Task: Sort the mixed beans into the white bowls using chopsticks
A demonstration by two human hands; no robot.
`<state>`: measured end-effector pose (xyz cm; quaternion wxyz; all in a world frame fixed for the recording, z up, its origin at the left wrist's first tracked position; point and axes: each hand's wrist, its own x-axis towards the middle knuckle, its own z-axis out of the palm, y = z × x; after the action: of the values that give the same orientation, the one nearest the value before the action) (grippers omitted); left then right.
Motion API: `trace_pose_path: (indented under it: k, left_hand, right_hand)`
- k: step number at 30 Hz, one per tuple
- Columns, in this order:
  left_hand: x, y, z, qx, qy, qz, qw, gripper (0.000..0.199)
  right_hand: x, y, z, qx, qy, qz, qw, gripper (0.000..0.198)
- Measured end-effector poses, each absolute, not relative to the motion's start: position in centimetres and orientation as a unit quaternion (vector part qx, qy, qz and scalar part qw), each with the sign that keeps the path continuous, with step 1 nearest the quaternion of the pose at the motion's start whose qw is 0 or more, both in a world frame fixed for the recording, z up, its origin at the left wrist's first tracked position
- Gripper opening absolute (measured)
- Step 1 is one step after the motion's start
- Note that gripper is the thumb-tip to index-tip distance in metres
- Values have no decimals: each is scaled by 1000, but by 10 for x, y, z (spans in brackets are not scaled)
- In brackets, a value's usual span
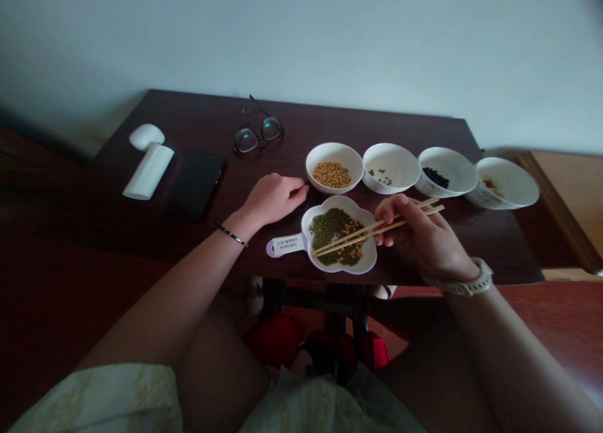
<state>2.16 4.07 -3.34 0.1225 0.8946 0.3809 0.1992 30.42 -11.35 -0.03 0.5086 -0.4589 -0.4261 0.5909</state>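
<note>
My right hand (419, 238) is closed around a pair of wooden chopsticks (351, 242). Their tips reach down into the left part of a white flower-shaped dish (369, 257) with a labelled handle. Green mung beans (330, 225) fill much of this dish, with yellow soybeans (357, 252) mixed in mostly at the right. Resting on the table, my left hand (277, 197) has its fingers curled, with nothing visible in them. Its fingertips are beside a white bowl (313, 159) of soybeans. A second white bowl (398, 159) contains a few small green beans.
Further right stand a bowl (455, 159) with black beans and a bowl (516, 185) with a few reddish-brown pieces. Eyeglasses (259, 137), a black flat object (195, 185) and a white case (148, 172) lie on the left of the dark table (188, 115). A wall rises behind.
</note>
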Motion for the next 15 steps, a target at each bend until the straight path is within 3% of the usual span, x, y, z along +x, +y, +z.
trace_pose_path:
  k: [15]
  left_hand:
    - [20, 40, -35, 895, 384, 194, 116, 44]
  right_hand:
    - [313, -108, 6, -456, -386, 582, 552, 42]
